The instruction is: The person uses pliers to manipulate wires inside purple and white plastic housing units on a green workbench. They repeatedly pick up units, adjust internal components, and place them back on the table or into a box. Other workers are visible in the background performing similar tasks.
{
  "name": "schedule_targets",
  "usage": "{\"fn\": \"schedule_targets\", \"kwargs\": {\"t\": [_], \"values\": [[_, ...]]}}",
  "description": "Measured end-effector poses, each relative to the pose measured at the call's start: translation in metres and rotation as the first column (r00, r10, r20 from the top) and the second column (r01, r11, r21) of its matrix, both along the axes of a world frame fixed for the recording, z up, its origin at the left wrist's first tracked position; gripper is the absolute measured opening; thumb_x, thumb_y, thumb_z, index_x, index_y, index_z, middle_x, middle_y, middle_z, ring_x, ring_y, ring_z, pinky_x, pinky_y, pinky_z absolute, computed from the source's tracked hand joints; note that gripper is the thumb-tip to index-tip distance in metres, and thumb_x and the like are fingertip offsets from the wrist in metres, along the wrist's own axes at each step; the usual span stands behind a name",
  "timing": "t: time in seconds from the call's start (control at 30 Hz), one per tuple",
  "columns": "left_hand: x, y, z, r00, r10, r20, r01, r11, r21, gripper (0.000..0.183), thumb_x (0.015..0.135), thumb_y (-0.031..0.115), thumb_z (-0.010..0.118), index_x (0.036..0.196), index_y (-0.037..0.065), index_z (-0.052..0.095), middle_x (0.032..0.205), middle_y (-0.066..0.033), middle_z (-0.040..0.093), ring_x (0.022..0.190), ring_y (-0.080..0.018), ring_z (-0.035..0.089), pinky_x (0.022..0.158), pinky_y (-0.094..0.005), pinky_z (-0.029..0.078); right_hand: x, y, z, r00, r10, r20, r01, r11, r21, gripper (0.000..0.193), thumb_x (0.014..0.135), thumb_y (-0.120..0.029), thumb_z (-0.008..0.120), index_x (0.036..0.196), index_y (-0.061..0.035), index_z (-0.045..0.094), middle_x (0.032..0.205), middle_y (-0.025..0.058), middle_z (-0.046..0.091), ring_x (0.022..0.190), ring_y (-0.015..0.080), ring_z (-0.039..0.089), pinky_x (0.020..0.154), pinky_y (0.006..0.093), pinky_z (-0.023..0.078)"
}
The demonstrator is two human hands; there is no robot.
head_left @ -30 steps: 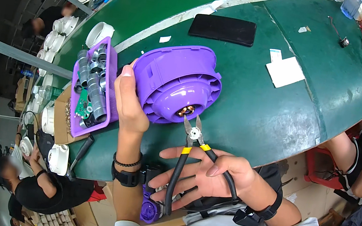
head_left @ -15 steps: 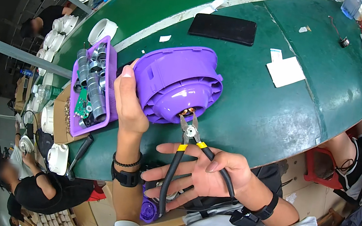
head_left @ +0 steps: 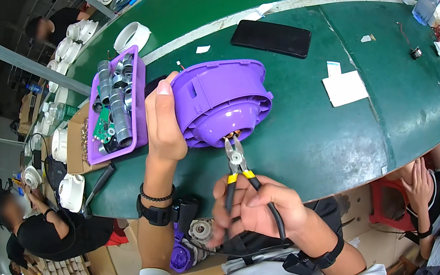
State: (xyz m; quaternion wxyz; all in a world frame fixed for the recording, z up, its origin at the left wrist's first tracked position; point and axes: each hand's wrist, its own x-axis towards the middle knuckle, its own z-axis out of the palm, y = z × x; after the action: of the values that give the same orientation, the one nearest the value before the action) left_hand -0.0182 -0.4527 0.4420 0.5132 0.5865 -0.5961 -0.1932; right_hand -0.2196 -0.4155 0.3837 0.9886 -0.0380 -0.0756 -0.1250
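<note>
My left hand (head_left: pixel 167 119) grips a purple plastic housing (head_left: pixel 218 99) by its left side, thumb on the outer wall; the other fingers are hidden behind it. The housing is tilted, its domed end toward me. Copper-coloured metal (head_left: pixel 232 134) shows in the small opening of that dome. Cutting pliers (head_left: pixel 236 158) with black and yellow handles are in my right hand (head_left: pixel 266 207), with fingers curled round the handles. Their jaw tips meet the copper-coloured part at the opening.
Left of the housing stands a purple basket (head_left: pixel 139 134) of grey cylinders and green circuit boards. A hammer (head_left: pixel 99 190) lies by the table edge. Beyond are a black phone-like slab (head_left: pixel 271 37), white card (head_left: pixel 345 89) and white ring (head_left: pixel 133 37). Other people sit left and right.
My right fingers have closed round the plier handles, which have drawn together. The plier jaws have narrowed at the opening. At right, another person's hands have left the table.
</note>
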Motion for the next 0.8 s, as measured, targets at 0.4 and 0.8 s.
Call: {"fn": "schedule_targets", "kwargs": {"t": [0.4, 0.8], "values": [[0.001, -0.001, 0.0, 0.998, -0.032, 0.054, 0.035, 0.998, -0.053, 0.058, 0.104, 0.035, 0.022, 0.106, -0.008, 0.062, 0.091, -0.0144, 0.069, 0.082, -0.0196, 0.065, 0.076, -0.0302, 0.051, 0.001, 0.004, -0.016, 0.998, 0.03, 0.05, -0.03, 1.0, -0.007, 0.037, 0.089, -0.014, 0.045, 0.123, -0.0005, 0.048, 0.1, 0.0174, 0.059, 0.099, 0.0315, 0.062, 0.088, 0.0472, 0.052], [0.001, -0.001, -0.001, 0.999, -0.028, 0.045, 0.03, 0.998, -0.059, 0.058, 0.104, 0.034, 0.022, 0.106, -0.009, 0.061, 0.092, -0.0149, 0.069, 0.081, -0.0184, 0.065, 0.074, -0.0297, 0.051, 0.001, 0.002, -0.006, 1.0, -0.007, -0.024, 0.007, 1.0, 0.015, 0.019, 0.096, -0.013, 0.044, 0.111, -0.002, 0.048, 0.085, 0.0121, 0.053, 0.083, 0.0253, 0.057, 0.077, 0.0449, 0.054]]}}
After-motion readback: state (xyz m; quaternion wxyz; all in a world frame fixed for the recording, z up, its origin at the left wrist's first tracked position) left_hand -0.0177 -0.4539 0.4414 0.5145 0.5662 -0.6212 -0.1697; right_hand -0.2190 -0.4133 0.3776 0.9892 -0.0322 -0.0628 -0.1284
